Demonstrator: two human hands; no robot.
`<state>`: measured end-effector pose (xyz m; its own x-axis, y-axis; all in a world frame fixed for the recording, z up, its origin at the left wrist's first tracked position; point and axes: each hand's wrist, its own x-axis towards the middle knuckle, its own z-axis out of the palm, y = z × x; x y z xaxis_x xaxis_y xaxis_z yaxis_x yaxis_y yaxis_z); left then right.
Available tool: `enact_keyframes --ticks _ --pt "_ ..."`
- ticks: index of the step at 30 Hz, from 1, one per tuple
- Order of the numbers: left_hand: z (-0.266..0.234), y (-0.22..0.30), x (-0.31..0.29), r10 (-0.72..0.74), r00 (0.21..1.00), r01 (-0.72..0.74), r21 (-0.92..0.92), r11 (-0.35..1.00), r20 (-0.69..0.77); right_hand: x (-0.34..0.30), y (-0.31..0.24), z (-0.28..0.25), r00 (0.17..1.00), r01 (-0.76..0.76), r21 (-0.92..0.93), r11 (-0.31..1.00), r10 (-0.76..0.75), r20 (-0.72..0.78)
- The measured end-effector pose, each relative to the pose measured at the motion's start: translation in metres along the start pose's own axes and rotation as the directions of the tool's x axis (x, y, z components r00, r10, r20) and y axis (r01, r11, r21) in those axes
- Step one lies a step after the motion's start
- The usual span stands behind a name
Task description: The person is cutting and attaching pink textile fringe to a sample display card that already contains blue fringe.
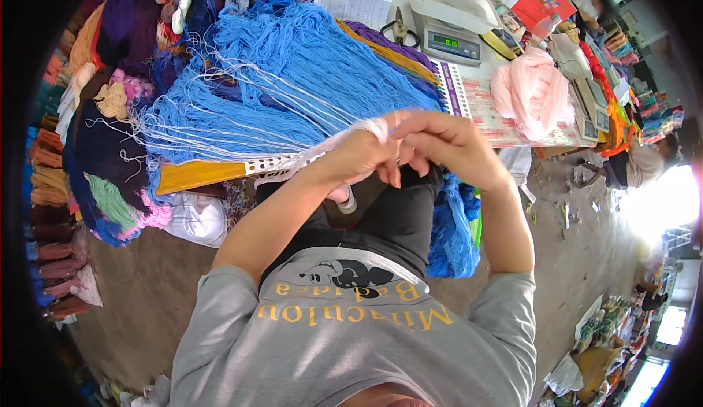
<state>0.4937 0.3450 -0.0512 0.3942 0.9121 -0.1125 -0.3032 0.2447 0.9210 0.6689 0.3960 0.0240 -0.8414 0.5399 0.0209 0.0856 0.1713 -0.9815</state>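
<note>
My left hand (364, 150) is closed around a thin pale pink skein of yarn (311, 156), which trails down to the left along the table's front edge. Fingers of my right hand (444, 137) are bent and pinched together against the left hand's fingertips. Whatever lies between them is too small and blurred to make out. Just beyond both hands, a wide spread of blue yarn (307, 63) covers the table, with loose white strands (242, 132) drawn across it. A yellow board (201, 178) pokes out from under the blue yarn on the left.
A digital scale (452, 46) with a clear tray (450, 2), black-handled scissors (400, 32) and a pink yarn bundle (533, 92) occupy the right side. Dark and multicoloured skeins (110, 150) hang at the left. Blue yarn (454, 231) hangs beside my right leg.
</note>
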Motion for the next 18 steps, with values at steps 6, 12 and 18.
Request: enact_keyframes --ticks 6,12,18 --pt "-0.012 -0.006 -0.014 0.144 0.925 -0.005 0.368 0.930 -0.353 -0.002 0.042 -0.025 0.947 -0.138 -0.039 0.990 0.120 -0.297" --pt "-0.050 0.024 -0.075 0.201 0.806 -0.130 0.165 0.978 -0.557 -0.009 0.187 -0.037 0.829 -0.253 -0.113 0.961 0.155 -0.537" --pt "-0.138 0.076 -0.108 0.205 0.698 -0.282 0.000 0.960 -0.687 -0.008 0.193 -0.028 0.776 -0.382 -0.300 0.874 0.127 -0.618"
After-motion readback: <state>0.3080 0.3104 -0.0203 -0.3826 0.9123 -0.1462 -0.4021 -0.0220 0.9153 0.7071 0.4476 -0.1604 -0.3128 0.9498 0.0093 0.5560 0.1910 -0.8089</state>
